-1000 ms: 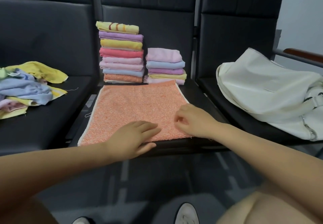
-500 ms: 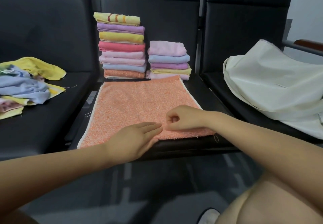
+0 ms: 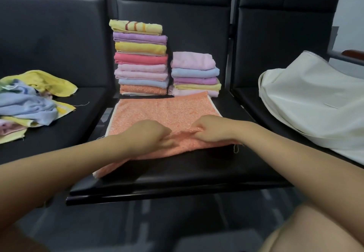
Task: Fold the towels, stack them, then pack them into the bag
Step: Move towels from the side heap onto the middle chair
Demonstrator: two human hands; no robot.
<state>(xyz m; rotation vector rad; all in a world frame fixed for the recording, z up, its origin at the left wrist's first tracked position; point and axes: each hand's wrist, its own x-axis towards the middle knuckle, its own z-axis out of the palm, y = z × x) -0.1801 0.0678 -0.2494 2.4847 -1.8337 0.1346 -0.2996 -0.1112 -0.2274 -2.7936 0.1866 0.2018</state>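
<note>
Setting: three dark padded seats (image 3: 177,171) in a row, seen from above by a person facing the middle one.
Orange towel (image 3: 167,112): spread flat on the middle seat, near edge bunched up between the two hands.
Left hand (image 3: 149,133): fingers curled, pinching the towel's near edge left of centre.
Right hand (image 3: 212,129): fingers curled, pinching a raised ridge of the same edge, just beside the left hand.
Tall stack (image 3: 140,61): eight folded towels against the seat back, yellow striped one on top, touching the far edge of the orange towel.
Short stack (image 3: 195,74): five folded towels just right of the tall one, pale pink on top.
Unfolded pile (image 3: 31,102): yellow, blue and pink towels heaped on the left seat.
Bag (image 3: 315,102): white, slumped on the right seat, well apart from the stacks.
Step, as judged: starting the first fold of the orange towel; packing not begun.
Risk, skewed fold: both grips sit near the middle, so the free corners may lag and the halves may not line up.
Risk, toppling: carrying the edge far forward could nudge the tall stack, which leans slightly.
Risk, sliding: the smooth seat may let the towel slip toward the front edge when pulled.
Hard to see: fingertips are buried in cloth, so the exact grip is unclear; the towel's near left corner lies under the left forearm.
Cut off: the bag's right side and opening, and the left of the unfolded pile, run out of frame.
</note>
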